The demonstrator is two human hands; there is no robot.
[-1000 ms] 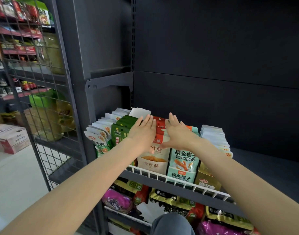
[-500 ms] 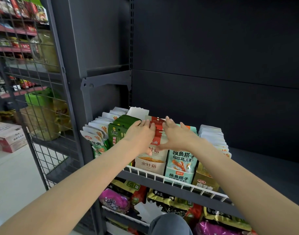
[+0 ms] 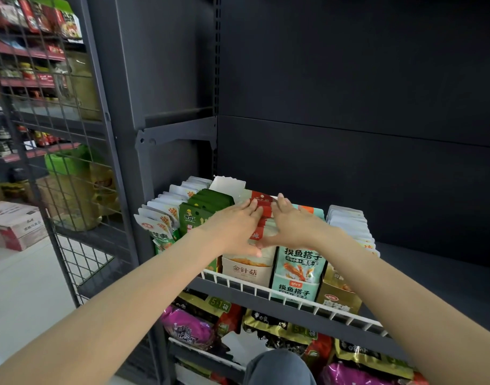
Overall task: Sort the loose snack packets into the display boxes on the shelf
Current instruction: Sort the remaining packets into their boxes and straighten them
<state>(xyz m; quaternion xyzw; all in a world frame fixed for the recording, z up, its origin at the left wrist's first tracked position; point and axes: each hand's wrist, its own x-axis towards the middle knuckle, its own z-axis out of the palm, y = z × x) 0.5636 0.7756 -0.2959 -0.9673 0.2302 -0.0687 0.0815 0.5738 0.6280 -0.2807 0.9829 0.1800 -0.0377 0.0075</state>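
Over on the far left a wire mesh panel (image 3: 57, 162) stands beside the dark shelf unit, with a cardboard carton (image 3: 14, 226) on the floor behind it and stocked shelves further back, too blurred to read. Moving right, the shelf (image 3: 432, 276) with a white wire front rail (image 3: 266, 287) carries a row of display boxes. First comes a box of white packets (image 3: 160, 215) with orange corner marks, standing upright in a fanned stack, then a row of green packets (image 3: 202, 209) just beside it. The left hand (image 3: 232, 226) lies flat against the left side of the red-topped packets (image 3: 262, 202), fingers straight and together, thumb reaching down toward the front. Those red-topped packets stand in the beige display box (image 3: 246, 270), third along the row, with a torn white flap (image 3: 227, 186) sticking up behind. The right hand (image 3: 291, 226) presses the same stack from the other side, fingers straight, thumb spread low so it nearly meets the left thumb; the packets are squeezed between the two palms rather than gripped. Next right is a teal display box (image 3: 296, 276) of teal packets, touching the beige one, then a gold box (image 3: 339, 298) holding white packets (image 3: 349, 223). Beyond that the shelf runs on bare and dark. Below the rail, the lower shelf holds purple bags (image 3: 188, 326) and yellow-and-black bags (image 3: 274, 326), and a grey-trousered knee (image 3: 277, 368) shows at the bottom edge.
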